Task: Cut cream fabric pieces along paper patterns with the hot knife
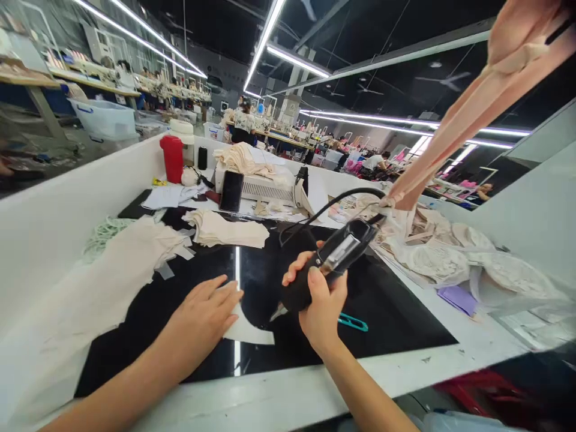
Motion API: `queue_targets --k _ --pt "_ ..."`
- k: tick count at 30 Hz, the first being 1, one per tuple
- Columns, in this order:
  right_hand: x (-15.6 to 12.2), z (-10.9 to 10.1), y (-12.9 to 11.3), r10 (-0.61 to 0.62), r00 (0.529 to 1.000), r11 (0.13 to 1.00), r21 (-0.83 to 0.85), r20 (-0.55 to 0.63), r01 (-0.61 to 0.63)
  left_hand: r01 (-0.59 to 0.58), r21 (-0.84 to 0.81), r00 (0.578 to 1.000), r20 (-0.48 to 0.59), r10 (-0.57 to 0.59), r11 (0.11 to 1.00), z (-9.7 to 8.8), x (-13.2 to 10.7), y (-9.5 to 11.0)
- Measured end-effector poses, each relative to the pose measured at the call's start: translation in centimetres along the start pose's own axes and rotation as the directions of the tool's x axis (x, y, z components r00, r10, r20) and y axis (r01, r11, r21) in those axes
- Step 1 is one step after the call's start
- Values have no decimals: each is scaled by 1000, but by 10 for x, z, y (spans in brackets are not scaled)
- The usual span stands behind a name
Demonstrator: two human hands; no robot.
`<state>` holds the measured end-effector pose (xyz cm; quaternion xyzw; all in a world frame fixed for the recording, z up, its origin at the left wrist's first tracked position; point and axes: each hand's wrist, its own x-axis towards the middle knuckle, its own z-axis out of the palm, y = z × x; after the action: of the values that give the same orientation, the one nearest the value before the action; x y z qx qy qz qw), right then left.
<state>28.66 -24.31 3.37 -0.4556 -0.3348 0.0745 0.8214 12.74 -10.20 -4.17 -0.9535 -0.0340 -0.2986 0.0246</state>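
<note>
My left hand (204, 315) lies flat, fingers stretched out, over a curved white fabric piece (254, 333) on a glossy black board (387, 312). Gripped in my right hand (321, 306) is a black corded hand tool (342, 246) with a pointed metal tip (279, 311). That tip points down and left, close to the curved edge of the fabric; whether it touches the board I cannot tell. Right of the tool, partly behind my wrist, lies a teal cutter-like handle (353, 321). Beyond my hands sits a stack of cream fabric pieces (227, 230).
A long pile of cream fabric (103, 282) covers the left side. Lacy white bra pieces (441, 264) heap at the right, near a purple packet (458, 299). Pink straps (454, 120) hang above. At the back stand a phone (231, 191) and a red cup (171, 158).
</note>
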Motion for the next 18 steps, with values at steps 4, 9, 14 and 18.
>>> queue_targets --k 4,9,14,18 --pt "-8 -5 1 22 1000 1000 0 -6 -22 -113 -176 994 -8 113 978 -9 8 24" --pt "-10 -12 5 26 1000 1000 0 -7 -26 -249 -210 966 -124 227 945 16 1 41" --pt "-10 -18 7 16 1000 1000 -25 10 -16 -276 -157 950 -192 245 948 31 -5 41" --pt "-12 -18 8 4 1000 999 -31 5 -4 -276 -171 946 -224 235 946 34 -5 39"
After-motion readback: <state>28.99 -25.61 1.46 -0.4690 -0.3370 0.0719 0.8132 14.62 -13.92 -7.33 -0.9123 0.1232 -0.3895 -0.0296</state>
